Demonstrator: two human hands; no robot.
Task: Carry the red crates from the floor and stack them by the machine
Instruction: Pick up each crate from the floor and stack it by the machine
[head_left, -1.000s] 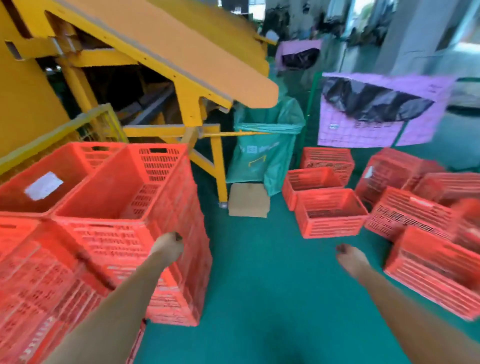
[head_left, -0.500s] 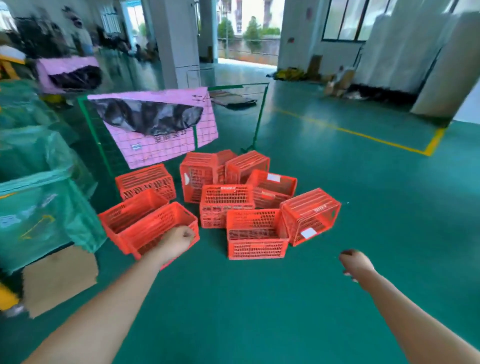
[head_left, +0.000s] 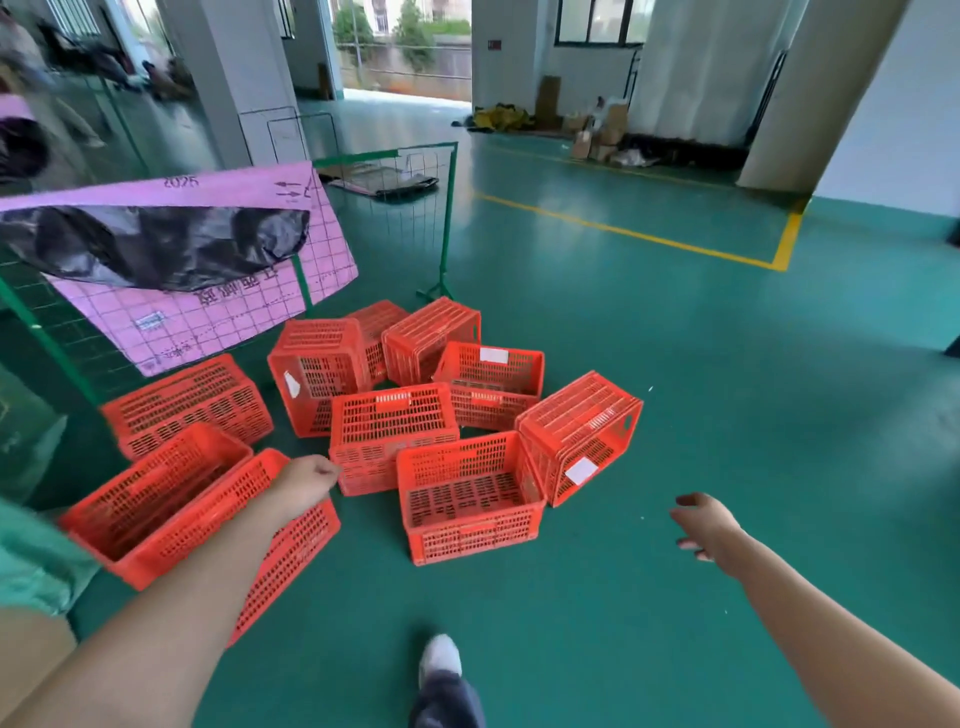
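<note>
On the green floor beside a wire fence, some ten red crates lay in a loose heap, none lifted yet. We stood just short of them, one white-toed shoe fwd. Our left hand was out over the heap's left side, fingers curled under & holding nothing; whether it brushed the two crates lying side by side below it, we couldn't tell. Our right hand hung loose & empty, fingers slack, well apart from the heap on its right. Nearest us sat an upright crate, mouth up; just beside its right corner a tipped crate rested on its side w/ a white label showing. Behind the heap a pink sheet & a black plastic bag draped the fence. A yellow line crossed the floor farther back, w/ cardboard boxes by the far wall.
</note>
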